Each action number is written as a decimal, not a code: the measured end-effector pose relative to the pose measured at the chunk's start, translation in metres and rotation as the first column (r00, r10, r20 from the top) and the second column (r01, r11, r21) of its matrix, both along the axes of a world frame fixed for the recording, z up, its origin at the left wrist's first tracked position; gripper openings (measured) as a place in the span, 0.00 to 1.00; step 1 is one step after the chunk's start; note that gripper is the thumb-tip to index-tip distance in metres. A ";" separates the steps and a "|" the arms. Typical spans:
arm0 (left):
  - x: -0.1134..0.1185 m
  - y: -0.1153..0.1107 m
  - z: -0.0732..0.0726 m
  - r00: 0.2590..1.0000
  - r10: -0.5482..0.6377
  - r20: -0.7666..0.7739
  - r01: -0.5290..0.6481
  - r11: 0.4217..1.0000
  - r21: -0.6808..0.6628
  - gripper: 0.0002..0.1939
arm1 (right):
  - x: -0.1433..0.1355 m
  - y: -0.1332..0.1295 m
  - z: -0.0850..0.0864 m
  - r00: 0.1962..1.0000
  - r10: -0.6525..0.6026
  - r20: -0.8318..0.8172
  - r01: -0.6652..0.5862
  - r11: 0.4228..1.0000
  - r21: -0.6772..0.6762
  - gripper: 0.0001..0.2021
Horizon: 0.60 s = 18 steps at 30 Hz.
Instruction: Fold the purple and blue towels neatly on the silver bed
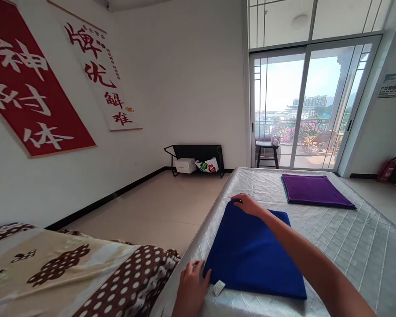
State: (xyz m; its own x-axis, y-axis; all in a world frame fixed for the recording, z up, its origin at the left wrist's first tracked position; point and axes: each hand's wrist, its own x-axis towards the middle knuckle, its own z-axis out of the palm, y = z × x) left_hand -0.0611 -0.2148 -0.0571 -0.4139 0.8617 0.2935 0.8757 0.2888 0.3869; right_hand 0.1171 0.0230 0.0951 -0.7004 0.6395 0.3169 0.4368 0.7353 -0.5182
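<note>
The right hand's grip is bent over the far left corner of a folded blue cloth; whether thumb and fingers close on it cannot be told. The left hand's grip has thumb and forefinger apart, touching the cloth's near left corner, just beside a white tag. The cloth lies flat along the left edge of a silver quilted mattress, towards its near end. Well apart, near the mattress's far right corner, lies a folded purple cloth with a teal layer showing beneath its left edge. Left of the mattress is a patterned blanket.
</note>
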 end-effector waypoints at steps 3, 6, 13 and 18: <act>0.002 0.001 0.024 0.978 -0.069 0.198 0.074 0.997 -0.018 0.15 | 0.041 -0.015 0.035 0.991 0.095 -0.090 -0.092 0.995 0.036 0.14; 0.008 -0.001 0.061 0.882 -0.164 0.441 0.161 0.986 0.044 0.21 | 0.086 -0.030 0.066 0.985 0.093 -0.149 -0.094 0.996 0.000 0.12; 0.038 0.007 0.179 0.754 -0.351 0.555 0.132 0.909 0.395 0.30 | 0.203 -0.047 0.116 0.911 -0.074 -0.406 -0.014 0.978 -0.208 0.12; 0.082 0.022 0.262 0.728 -0.456 0.511 0.128 0.824 0.553 0.29 | 0.275 -0.078 0.140 0.829 -0.196 -0.523 0.054 0.960 -0.274 0.18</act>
